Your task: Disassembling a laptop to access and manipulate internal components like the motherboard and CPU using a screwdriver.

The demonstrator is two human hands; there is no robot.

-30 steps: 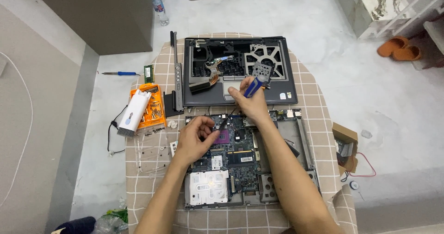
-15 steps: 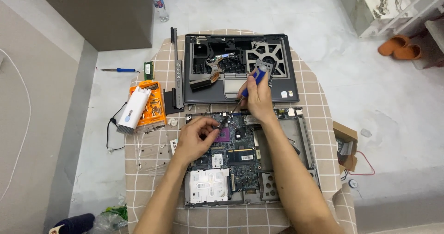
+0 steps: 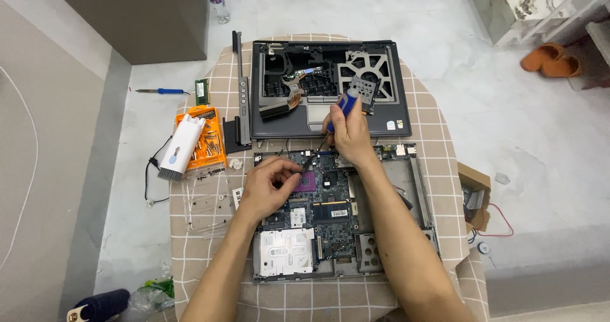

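Note:
An opened laptop base [image 3: 416,188] with its green circuit board [image 3: 318,198] exposed lies on a checked cloth in front of me. My right hand [image 3: 349,134] grips a blue-handled screwdriver [image 3: 342,109], its thin shaft slanting down-left to the board's upper part. My left hand [image 3: 270,185] rests on the board's left side, fingers curled and pinched close to the screwdriver's tip, beside a purple square chip socket [image 3: 307,182]. Whether those fingers hold a small part is not visible.
The laptop's dark upper shell [image 3: 387,122] with a fan grille lies behind the base. An orange bit case [image 3: 213,147] under a white tool [image 3: 182,145] sits at left. A second blue screwdriver [image 3: 162,91], a water bottle [image 3: 217,1] and a cardboard box [image 3: 475,191] lie around.
My right hand has lowered from above the upper shell toward the circuit board, bringing the screwdriver tip down near my left fingers. My left hand stays on the board.

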